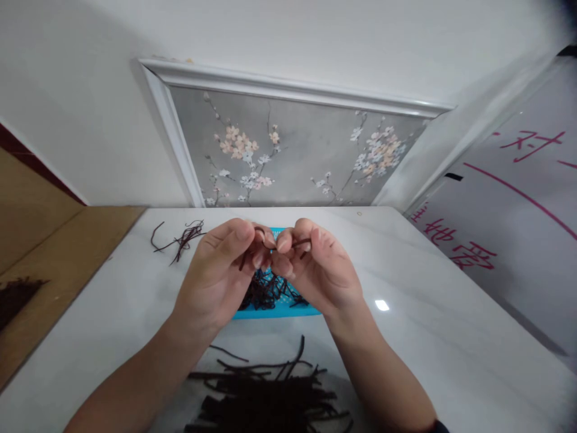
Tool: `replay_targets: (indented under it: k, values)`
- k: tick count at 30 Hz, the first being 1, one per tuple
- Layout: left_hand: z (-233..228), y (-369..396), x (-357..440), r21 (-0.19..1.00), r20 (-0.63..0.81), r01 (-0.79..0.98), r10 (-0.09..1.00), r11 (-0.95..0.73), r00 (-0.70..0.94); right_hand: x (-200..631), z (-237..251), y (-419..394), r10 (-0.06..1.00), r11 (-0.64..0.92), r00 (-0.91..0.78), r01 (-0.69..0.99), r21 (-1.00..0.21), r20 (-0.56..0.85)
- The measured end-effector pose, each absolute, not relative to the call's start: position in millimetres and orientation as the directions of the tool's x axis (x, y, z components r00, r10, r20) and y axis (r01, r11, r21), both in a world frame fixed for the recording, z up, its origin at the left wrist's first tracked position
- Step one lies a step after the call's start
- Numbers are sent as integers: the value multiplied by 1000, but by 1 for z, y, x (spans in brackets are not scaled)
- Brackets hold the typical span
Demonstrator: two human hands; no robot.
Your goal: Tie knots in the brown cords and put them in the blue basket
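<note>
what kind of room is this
Probably a room in a home or small workshop: a smooth white table, a framed floral panel on the wall, and what looks like a whiteboard.

- Left hand (214, 270): bare, ungloved, rounded fingertips.
- Left forearm (135, 370): bare as far as it shows.
- Right hand (332, 270): also bare.
- Right forearm (381, 367): bare up to a sliver of dark sleeve (440, 427).

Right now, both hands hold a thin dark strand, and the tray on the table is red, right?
The tray on the table is blue, not red, as the head view shows. The left hand and right hand hold a thin dark strand.
</note>
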State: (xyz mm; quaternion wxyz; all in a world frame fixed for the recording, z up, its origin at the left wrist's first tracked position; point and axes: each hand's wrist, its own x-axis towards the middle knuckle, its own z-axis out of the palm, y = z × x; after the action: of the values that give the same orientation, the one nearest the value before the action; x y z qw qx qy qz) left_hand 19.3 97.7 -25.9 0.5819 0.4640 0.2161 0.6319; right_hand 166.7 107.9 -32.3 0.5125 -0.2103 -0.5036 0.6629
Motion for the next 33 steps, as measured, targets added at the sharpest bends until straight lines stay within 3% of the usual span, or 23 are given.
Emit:
replay_targets:
  k: [7, 13, 16, 18, 23, 29, 33]
  values:
    - [-28, 92, 23, 812, 503, -304, 861, -499, -69, 164, -35, 109, 912, 211, -251, -394, -894, 326]
    - [-33, 84, 29, 678, 731, 173, 630, -714, -262, 163, -34, 100, 908, 312, -160, -357, -881, 386]
    - [-35, 82, 32, 615, 778, 248, 524, -748, -346, 161, -34, 94, 920, 337, -73, -358, -871, 386]
    - [-37, 82, 33, 620, 770, 254, 511, -743, -383, 160, -34, 91, 928, 340, -29, -340, -877, 371]
    - [-39, 84, 34, 593, 804, 249, 541, -766, -249, 158, -34, 91, 930, 363, 55, -308, -879, 365]
    - [-41, 94, 30, 395, 918, 326, 353, -859, -181, 157, -36, 96, 885, 463, 104, -306, -832, 454]
    - [-39, 97, 25, 354, 934, 298, 353, -886, -60, 156, -37, 98, 813, 576, 118, -306, -758, 570]
